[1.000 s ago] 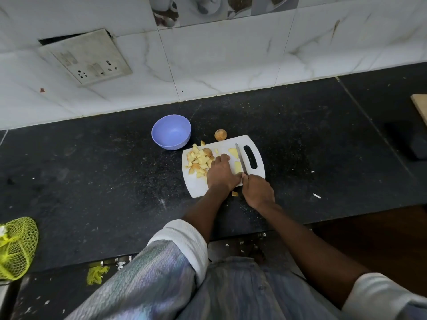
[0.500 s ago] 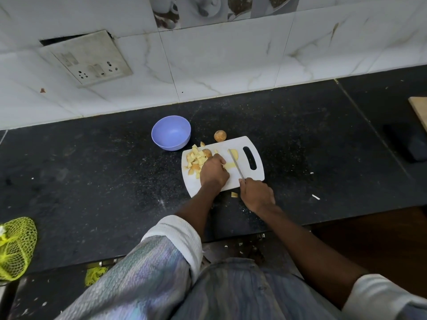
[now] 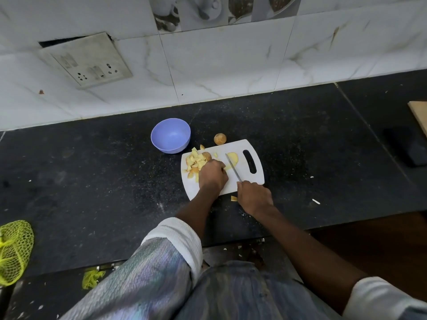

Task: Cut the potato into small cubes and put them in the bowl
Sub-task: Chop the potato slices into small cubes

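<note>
A person's right hand [image 3: 254, 197] grips a knife [image 3: 233, 167] over a white cutting board [image 3: 245, 181], while the left hand [image 3: 213, 175], fingers curled, pins a potato piece [image 3: 227, 167]. Potato cubes [image 3: 195, 161] lie beside the empty lilac bowl [image 3: 170, 135] on the black counter [image 3: 92, 176].

There is one bowl [image 3: 170, 135], one board [image 3: 245, 179], one knife [image 3: 233, 167] and two hands, the left hand [image 3: 213, 175] and the right hand [image 3: 254, 197]. One whole potato [image 3: 220, 139] sits off the board, one slice [image 3: 233, 156] lies on it, and one stray piece [image 3: 234, 198] lies on the counter [image 3: 92, 181]. The heap of cubes [image 3: 195, 162] is too crowded to count; one mesh bag [image 3: 14, 250] and one socket plate [image 3: 87, 58] also show.
</note>
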